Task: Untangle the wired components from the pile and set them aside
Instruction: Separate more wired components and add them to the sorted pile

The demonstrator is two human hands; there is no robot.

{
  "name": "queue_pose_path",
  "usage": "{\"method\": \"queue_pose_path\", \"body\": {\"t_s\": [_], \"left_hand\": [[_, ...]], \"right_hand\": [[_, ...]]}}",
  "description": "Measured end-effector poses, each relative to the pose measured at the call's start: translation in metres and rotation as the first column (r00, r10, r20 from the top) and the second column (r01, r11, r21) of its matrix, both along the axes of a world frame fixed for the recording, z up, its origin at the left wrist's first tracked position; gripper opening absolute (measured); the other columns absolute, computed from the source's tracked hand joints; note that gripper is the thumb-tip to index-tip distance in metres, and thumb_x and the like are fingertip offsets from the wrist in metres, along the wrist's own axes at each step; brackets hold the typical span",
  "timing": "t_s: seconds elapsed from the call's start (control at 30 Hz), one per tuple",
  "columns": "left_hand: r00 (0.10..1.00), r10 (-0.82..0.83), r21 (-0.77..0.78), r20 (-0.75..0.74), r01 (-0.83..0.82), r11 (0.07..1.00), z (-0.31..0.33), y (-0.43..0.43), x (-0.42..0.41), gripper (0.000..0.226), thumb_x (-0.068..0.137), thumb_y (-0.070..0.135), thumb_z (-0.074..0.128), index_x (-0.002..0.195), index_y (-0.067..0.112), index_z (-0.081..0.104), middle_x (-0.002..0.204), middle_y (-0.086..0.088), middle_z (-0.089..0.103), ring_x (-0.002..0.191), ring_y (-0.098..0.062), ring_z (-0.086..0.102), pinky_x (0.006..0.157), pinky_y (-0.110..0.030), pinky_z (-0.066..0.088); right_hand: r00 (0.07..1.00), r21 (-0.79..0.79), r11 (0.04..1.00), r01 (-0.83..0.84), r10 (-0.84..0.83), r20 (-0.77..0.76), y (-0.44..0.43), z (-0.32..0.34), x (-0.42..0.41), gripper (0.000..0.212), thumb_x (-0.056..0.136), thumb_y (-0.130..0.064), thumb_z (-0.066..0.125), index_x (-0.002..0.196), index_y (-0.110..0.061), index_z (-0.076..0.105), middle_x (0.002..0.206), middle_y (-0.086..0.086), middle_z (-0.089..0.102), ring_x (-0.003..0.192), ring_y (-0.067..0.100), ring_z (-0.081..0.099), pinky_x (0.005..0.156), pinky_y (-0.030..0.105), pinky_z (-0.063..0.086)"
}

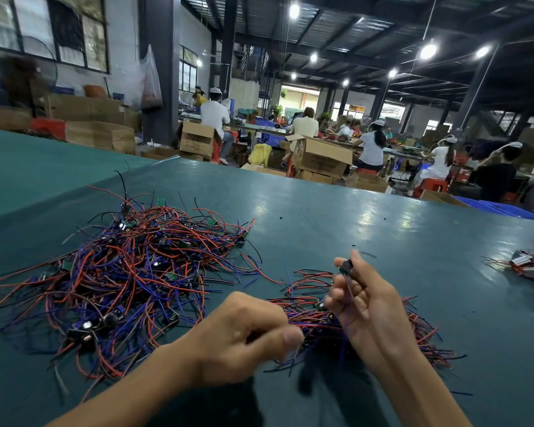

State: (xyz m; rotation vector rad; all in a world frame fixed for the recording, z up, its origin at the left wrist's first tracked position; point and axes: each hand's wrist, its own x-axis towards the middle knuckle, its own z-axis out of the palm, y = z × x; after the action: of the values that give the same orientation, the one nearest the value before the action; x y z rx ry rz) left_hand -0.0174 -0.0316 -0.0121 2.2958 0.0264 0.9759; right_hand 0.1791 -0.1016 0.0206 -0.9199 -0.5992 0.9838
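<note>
Head view: right hand [367, 306] grips a component [346, 268], left hand [247, 331] pinches near wires [316, 323]; a sharp pull may snap them.

Cardboard boxes [321, 157], seated workers [372, 147], ceiling lamps [428, 51]

No words or numbers could be read anywhere. The brown cardboard boxes [321, 161] far across the room had some dark print on their sides, but it was too blurry and too small to make out. The little green boards [211, 222] in the pile of wires [130, 272] on the left of the worktop [352, 229] were too tiny to show any marks.
</note>
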Motion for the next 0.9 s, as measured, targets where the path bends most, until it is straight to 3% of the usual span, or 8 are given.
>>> {"method": "queue_pose_path", "body": {"t_s": [0.17, 0.27, 0.33, 0.47, 0.57, 0.73, 0.83, 0.9], "left_hand": [[0.967, 0.236, -0.563, 0.096, -0.143, 0.814, -0.008, 0.003, 0.016, 0.059, 0.095, 0.069, 0.046, 0.086, 0.018, 0.074, 0.054, 0.001, 0.044, 0.042, -0.011, 0.034, 0.044, -0.019, 0.029], [0.986, 0.165, -0.728, 0.024, -0.096, 0.678, -0.009, 0.011, 0.020, 0.049, 0.092, 0.064, 0.055, 0.098, 0.020, 0.076, 0.059, 0.001, 0.042, 0.042, -0.010, 0.030, 0.043, -0.020, 0.027], [0.998, 0.056, -0.835, -0.019, -0.047, 0.549, -0.008, 0.013, 0.020, 0.045, 0.086, 0.066, 0.065, 0.088, 0.022, 0.076, 0.061, 0.002, 0.043, 0.045, -0.009, 0.032, 0.046, -0.020, 0.025], [0.997, -0.075, -0.902, 0.015, 0.046, 0.430, -0.010, 0.017, 0.020, 0.045, 0.074, 0.062, 0.079, 0.073, 0.019, 0.066, 0.059, 0.003, 0.042, 0.045, -0.010, 0.033, 0.045, -0.020, 0.028], [0.996, -0.084, -0.924, 0.013, 0.044, 0.381, -0.010, 0.022, 0.018, 0.059, 0.069, 0.059, 0.084, 0.092, 0.011, 0.059, 0.064, 0.002, 0.031, 0.050, -0.012, 0.026, 0.046, -0.022, 0.030], [0.972, -0.219, -0.919, -0.086, 0.007, 0.394, -0.004, 0.015, 0.017, 0.067, 0.075, 0.066, 0.076, 0.103, 0.009, 0.056, 0.065, -0.001, 0.019, 0.051, -0.012, 0.020, 0.046, -0.020, 0.027], [0.957, -0.265, -0.906, -0.114, 0.009, 0.422, -0.005, 0.013, 0.015, 0.075, 0.083, 0.062, 0.071, 0.114, -0.006, 0.060, 0.075, -0.007, 0.012, 0.057, -0.014, 0.016, 0.049, -0.020, 0.027], [0.961, -0.254, -0.882, -0.105, 0.028, 0.470, -0.004, 0.013, 0.013, 0.052, 0.089, 0.051, 0.067, 0.124, 0.012, 0.069, 0.074, -0.004, 0.018, 0.060, -0.013, 0.015, 0.053, -0.020, 0.022]], "right_hand": [[0.975, -0.001, 0.984, -0.179, 0.178, 0.133, -0.001, -0.004, -0.017, 0.042, 0.087, -0.040, 0.069, 0.094, 0.001, 0.075, 0.059, 0.005, 0.044, 0.043, 0.016, 0.045, 0.046, 0.031, 0.049], [0.941, -0.048, 0.963, -0.265, 0.270, 0.203, 0.000, -0.010, -0.027, 0.048, 0.085, -0.039, 0.071, 0.091, 0.008, 0.072, 0.057, 0.007, 0.043, 0.041, 0.016, 0.042, 0.044, 0.032, 0.049], [0.917, -0.085, 0.949, -0.305, 0.317, 0.242, -0.001, -0.014, -0.034, 0.046, 0.084, -0.040, 0.072, 0.086, 0.006, 0.070, 0.056, 0.008, 0.045, 0.040, 0.016, 0.042, 0.043, 0.031, 0.050], [0.875, -0.129, 0.919, -0.373, 0.395, 0.281, -0.003, -0.016, -0.038, 0.037, 0.088, -0.037, 0.070, 0.077, -0.002, 0.069, 0.053, 0.009, 0.040, 0.036, 0.015, 0.040, 0.042, 0.031, 0.050], [0.851, -0.119, 0.898, -0.424, 0.440, 0.288, -0.003, -0.014, -0.037, 0.037, 0.090, -0.036, 0.068, 0.073, -0.004, 0.070, 0.054, 0.006, 0.032, 0.035, 0.014, 0.034, 0.042, 0.029, 0.048], [0.766, -0.205, 0.821, -0.532, 0.570, 0.296, -0.006, -0.015, -0.034, 0.051, 0.090, -0.041, 0.074, 0.084, 0.008, 0.062, 0.050, -0.001, 0.029, 0.035, 0.010, 0.028, 0.041, 0.028, 0.050], [0.704, -0.241, 0.785, -0.570, 0.618, 0.350, -0.008, -0.015, -0.031, 0.045, 0.085, -0.045, 0.073, 0.082, 0.000, 0.069, 0.048, -0.006, 0.031, 0.036, 0.008, 0.028, 0.041, 0.027, 0.050], [0.693, -0.246, 0.776, -0.581, 0.630, 0.351, -0.009, -0.014, -0.031, 0.046, 0.082, -0.042, 0.075, 0.082, 0.003, 0.067, 0.049, -0.004, 0.031, 0.037, 0.008, 0.029, 0.042, 0.028, 0.050]]}}
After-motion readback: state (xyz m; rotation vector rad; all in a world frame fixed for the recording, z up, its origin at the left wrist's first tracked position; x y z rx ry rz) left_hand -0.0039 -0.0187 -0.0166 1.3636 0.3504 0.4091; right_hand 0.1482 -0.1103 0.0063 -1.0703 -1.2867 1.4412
